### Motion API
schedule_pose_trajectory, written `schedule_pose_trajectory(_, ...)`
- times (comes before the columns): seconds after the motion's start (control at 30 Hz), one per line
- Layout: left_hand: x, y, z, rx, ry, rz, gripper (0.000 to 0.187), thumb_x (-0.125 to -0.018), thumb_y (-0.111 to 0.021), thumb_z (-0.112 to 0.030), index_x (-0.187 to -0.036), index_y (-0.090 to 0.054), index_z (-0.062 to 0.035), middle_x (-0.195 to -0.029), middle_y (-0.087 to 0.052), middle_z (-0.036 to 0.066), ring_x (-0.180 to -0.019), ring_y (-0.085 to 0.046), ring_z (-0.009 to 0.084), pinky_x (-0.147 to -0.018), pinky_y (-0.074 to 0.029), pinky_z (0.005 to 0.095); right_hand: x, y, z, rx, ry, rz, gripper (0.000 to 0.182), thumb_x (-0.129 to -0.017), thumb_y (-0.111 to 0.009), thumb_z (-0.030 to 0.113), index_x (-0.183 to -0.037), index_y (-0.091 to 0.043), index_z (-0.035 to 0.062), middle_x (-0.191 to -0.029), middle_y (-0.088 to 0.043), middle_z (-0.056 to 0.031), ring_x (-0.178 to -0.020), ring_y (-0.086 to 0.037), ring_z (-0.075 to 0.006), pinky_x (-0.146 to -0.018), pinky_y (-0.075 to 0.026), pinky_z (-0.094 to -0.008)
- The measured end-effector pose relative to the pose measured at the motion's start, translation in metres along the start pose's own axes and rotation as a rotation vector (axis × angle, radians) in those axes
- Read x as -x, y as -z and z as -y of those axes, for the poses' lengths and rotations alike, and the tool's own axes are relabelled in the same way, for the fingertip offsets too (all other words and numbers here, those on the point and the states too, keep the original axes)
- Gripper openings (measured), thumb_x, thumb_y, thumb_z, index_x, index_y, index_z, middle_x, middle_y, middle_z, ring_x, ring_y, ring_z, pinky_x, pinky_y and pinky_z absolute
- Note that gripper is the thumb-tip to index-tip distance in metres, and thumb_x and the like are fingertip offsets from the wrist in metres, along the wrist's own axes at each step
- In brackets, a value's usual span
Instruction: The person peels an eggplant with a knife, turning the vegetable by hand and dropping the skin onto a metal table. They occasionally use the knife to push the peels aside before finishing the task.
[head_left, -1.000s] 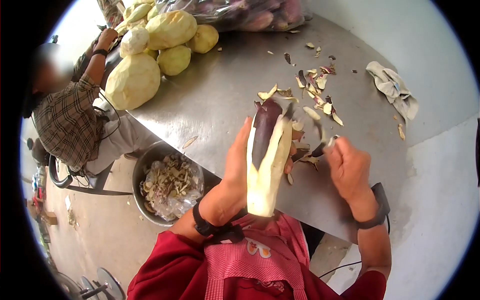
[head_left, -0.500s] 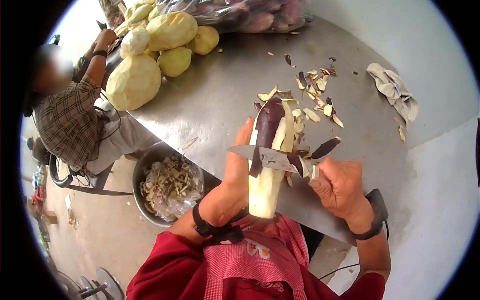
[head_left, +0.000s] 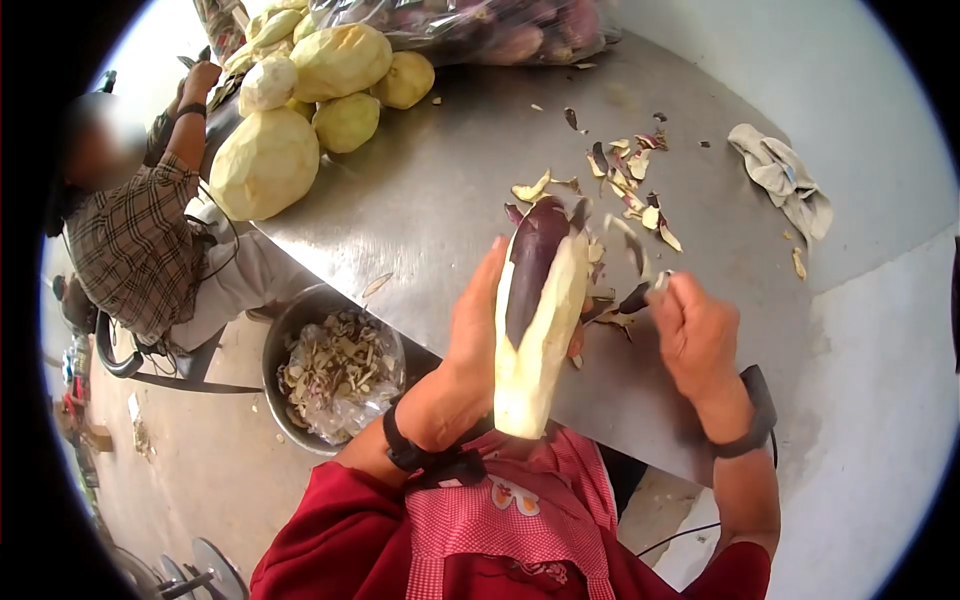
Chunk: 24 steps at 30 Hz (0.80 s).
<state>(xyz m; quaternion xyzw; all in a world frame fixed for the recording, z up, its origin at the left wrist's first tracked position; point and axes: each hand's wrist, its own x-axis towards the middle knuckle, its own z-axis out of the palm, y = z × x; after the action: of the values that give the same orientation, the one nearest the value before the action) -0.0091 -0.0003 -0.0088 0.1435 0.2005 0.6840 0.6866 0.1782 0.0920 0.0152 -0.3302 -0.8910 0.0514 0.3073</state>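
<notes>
My left hand is wrapped round a partly peeled eggplant, holding it over the metal table's near edge. Dark purple skin still covers a strip on its upper part; the rest shows pale flesh. To the right of it, my right hand is closed round the handle of a knife, whose blade is blurred and apart from the eggplant. Purple and pale peelings lie on the table beyond the hands.
Peeled eggplants are piled at the table's left side, beside a plastic bag of purple ones. A cloth lies at the right. Below the table edge stands a metal bowl of peelings. A co-worker sits at the left.
The knife has moved off the eggplant to the right and swung so its blade points away from me. A skin strip that lay across the eggplant is off it.
</notes>
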Motion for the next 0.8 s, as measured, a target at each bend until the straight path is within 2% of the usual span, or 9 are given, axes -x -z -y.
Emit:
schedule_pose_trajectory(0.07, -0.001, -0.003, -0.002, 0.082, 0.023, -0.005, 0.061, -0.096, -0.025, -0.051, -0.112, -0.056, -0.0011, -0.085, -0.064, 0.018, -0.061, -0.062, 0.0301, -0.055, -0.052, 0.0397, -0.003, 0.003, -0.009, -0.026, -0.065, 0.004, 0.035, -0.089, -0.061, 0.028, -0.071, -0.045, 0.0028, -0.052, -0.045, -0.0102, -0.044, -0.046, -0.0274, -0.043, -0.037, -0.0353)
schedule_pose_trajectory(0.13, 0.001, -0.011, -0.005, 0.045, 0.018, -0.036, 0.058, -0.097, -0.026, -0.049, -0.113, -0.054, -0.0008, -0.086, -0.063, 0.019, -0.059, -0.060, 0.0295, -0.052, -0.050, 0.0375, -0.005, 0.004, -0.010, -0.321, -0.153, -0.013, 0.035, -0.092, -0.058, 0.027, -0.071, -0.046, 0.0017, -0.052, -0.043, -0.0100, -0.044, -0.040, -0.0230, -0.044, -0.035, -0.0329)
schedule_pose_trajectory(0.17, 0.003, -0.014, -0.006, 0.007, 0.019, -0.070, 0.055, -0.098, -0.026, -0.046, -0.114, -0.053, -0.0005, -0.086, -0.062, 0.019, -0.058, -0.058, 0.0289, -0.049, -0.047, 0.0354, -0.006, 0.006, -0.008, -0.323, -0.150, -0.015, 0.035, -0.092, -0.058, 0.027, -0.071, -0.046, 0.0017, -0.052, -0.043, -0.0100, -0.044, -0.040, -0.0230, -0.044, -0.035, -0.0329)
schedule_pose_trajectory(0.23, 0.000, -0.008, -0.003, 0.045, 0.029, -0.024, 0.057, -0.097, -0.026, -0.048, -0.114, -0.054, -0.0010, -0.086, -0.063, 0.019, -0.060, -0.060, 0.0293, -0.052, -0.050, 0.0366, -0.005, 0.012, -0.005, -0.540, -0.254, 0.076, 0.036, -0.094, -0.055, 0.028, -0.071, -0.046, 0.0011, -0.053, -0.041, -0.0092, -0.046, -0.036, -0.0198, -0.045, -0.034, -0.0304)
schedule_pose_trajectory(0.37, 0.000, -0.001, -0.001, -0.021, 0.035, 0.087, 0.058, -0.096, -0.026, -0.049, -0.114, -0.054, -0.0017, -0.087, -0.064, 0.020, -0.062, -0.063, 0.0288, -0.055, -0.052, 0.0364, 0.000, 0.014, 0.006, -0.474, -0.081, 0.161, 0.034, -0.091, -0.059, 0.027, -0.072, -0.047, 0.0023, -0.053, -0.044, -0.0093, -0.045, -0.040, -0.0215, -0.045, -0.036, -0.0300)
schedule_pose_trajectory(0.5, 0.002, 0.002, -0.002, -0.017, 0.085, 0.103, 0.057, -0.097, -0.026, -0.049, -0.115, -0.053, -0.0023, -0.090, -0.064, 0.021, -0.066, -0.064, 0.0279, -0.058, -0.053, 0.0363, -0.001, 0.017, 0.012, -0.349, 0.071, 0.184, 0.034, -0.085, -0.066, 0.028, -0.068, -0.046, 0.0070, -0.054, -0.047, -0.0081, -0.046, -0.049, -0.0272, -0.043, -0.038, -0.0334)
schedule_pose_trajectory(0.6, 0.003, 0.000, -0.002, -0.109, 0.086, 0.053, 0.058, -0.096, -0.027, -0.051, -0.116, -0.052, -0.0022, -0.091, -0.064, 0.020, -0.070, -0.065, 0.0277, -0.058, -0.054, 0.0364, -0.003, 0.020, 0.008, -0.266, 0.169, 0.128, 0.034, -0.086, -0.065, 0.030, -0.070, -0.046, 0.0060, -0.055, -0.047, -0.0090, -0.046, -0.047, -0.0276, -0.043, -0.037, -0.0339)
schedule_pose_trajectory(0.73, 0.002, 0.001, 0.000, -0.073, 0.082, 0.069, 0.059, -0.096, -0.029, -0.052, -0.117, -0.052, -0.0022, -0.090, -0.064, 0.019, -0.072, -0.065, 0.0268, -0.057, -0.054, 0.0360, -0.006, 0.014, -0.008, -0.103, 0.058, 0.044, 0.036, -0.088, -0.062, 0.031, -0.069, -0.046, 0.0050, -0.054, -0.045, -0.0104, -0.046, -0.047, -0.0287, -0.043, -0.037, -0.0345)
schedule_pose_trajectory(0.8, 0.004, -0.002, -0.001, -0.141, 0.106, 0.035, 0.058, -0.096, -0.030, -0.052, -0.117, -0.052, -0.0026, -0.090, -0.065, 0.018, -0.073, -0.065, 0.0261, -0.057, -0.054, 0.0359, -0.009, 0.015, -0.021, -0.056, -0.110, 0.064, 0.036, -0.091, -0.059, 0.031, -0.070, -0.048, 0.0042, -0.054, -0.045, -0.0116, -0.046, -0.044, -0.0299, -0.044, -0.037, -0.0343)
